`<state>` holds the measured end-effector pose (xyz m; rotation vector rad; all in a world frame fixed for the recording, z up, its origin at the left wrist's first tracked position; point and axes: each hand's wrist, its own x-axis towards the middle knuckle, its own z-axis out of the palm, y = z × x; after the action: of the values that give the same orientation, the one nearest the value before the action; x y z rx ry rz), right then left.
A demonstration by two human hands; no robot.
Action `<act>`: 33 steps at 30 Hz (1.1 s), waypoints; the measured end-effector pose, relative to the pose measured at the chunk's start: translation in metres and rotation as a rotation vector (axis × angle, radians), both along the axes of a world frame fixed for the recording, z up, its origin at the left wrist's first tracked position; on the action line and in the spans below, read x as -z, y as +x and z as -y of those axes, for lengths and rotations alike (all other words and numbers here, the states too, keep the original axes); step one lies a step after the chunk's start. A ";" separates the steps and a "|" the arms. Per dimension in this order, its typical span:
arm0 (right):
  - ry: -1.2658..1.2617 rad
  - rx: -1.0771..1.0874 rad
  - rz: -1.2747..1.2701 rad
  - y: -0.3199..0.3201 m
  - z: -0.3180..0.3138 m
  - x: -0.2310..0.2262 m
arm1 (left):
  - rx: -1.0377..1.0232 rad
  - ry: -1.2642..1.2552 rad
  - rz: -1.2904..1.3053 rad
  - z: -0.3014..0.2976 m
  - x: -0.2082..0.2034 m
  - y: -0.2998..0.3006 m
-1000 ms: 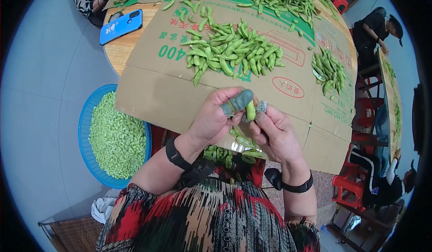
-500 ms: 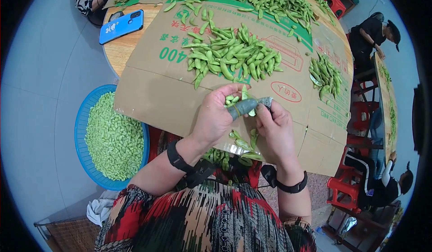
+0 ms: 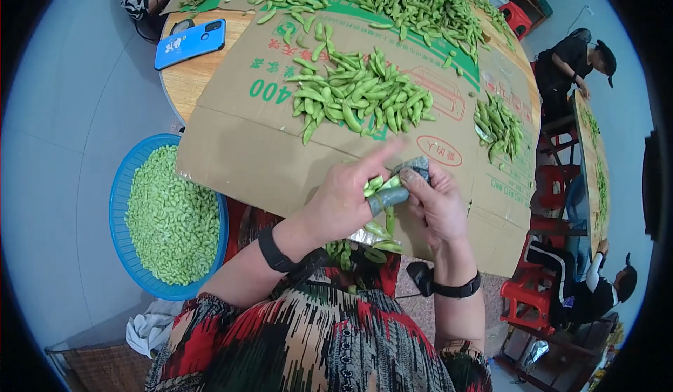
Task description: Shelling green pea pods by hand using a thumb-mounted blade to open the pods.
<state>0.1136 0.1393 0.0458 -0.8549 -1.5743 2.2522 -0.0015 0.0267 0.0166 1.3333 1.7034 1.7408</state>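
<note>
Near the front edge of the cardboard, my two hands meet. My left hand (image 3: 343, 199) is curled round a few shelled green soybeans (image 3: 374, 184), its index finger stretched out and blurred. A grey-green sleeve (image 3: 388, 200) covers its thumb. My right hand (image 3: 442, 206) is closed in a pinch at a green pod, mostly hidden between the hands; a grey patterned cover (image 3: 415, 166) shows at its fingertips. Below the hands lie split green pods (image 3: 381, 241). Beyond them sits a heap of soybean pods (image 3: 361, 94).
A blue basket (image 3: 116, 217) of shelled beans stands left, below the table. The flattened cardboard (image 3: 245, 157) also bears a large far pod heap (image 3: 413, 3) and a smaller right one (image 3: 499, 127). A blue phone (image 3: 191, 44) lies far left. Other people work nearby; red stools (image 3: 522, 294) stand right.
Both hands have moved slightly down and nearer me. My left index finger has straightened away from the pod, and the left thumb has tilted lower.
</note>
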 end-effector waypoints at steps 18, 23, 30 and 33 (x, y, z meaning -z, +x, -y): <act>-0.090 0.130 -0.221 -0.009 0.023 0.013 | 0.465 0.053 1.071 0.008 0.012 -0.019; 0.660 0.118 0.023 -0.007 0.018 0.001 | 0.173 -0.127 0.419 0.009 0.022 -0.013; 0.907 -0.174 0.224 0.011 0.002 -0.005 | 0.140 -0.119 -0.150 0.013 0.002 0.000; 0.904 -0.247 0.274 0.011 -0.002 -0.002 | 0.182 -0.225 -0.198 0.015 0.004 0.004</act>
<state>0.1248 0.1412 0.0478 -0.7192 -2.5955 1.2749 0.0026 0.0115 0.0130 1.5421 1.7578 1.3134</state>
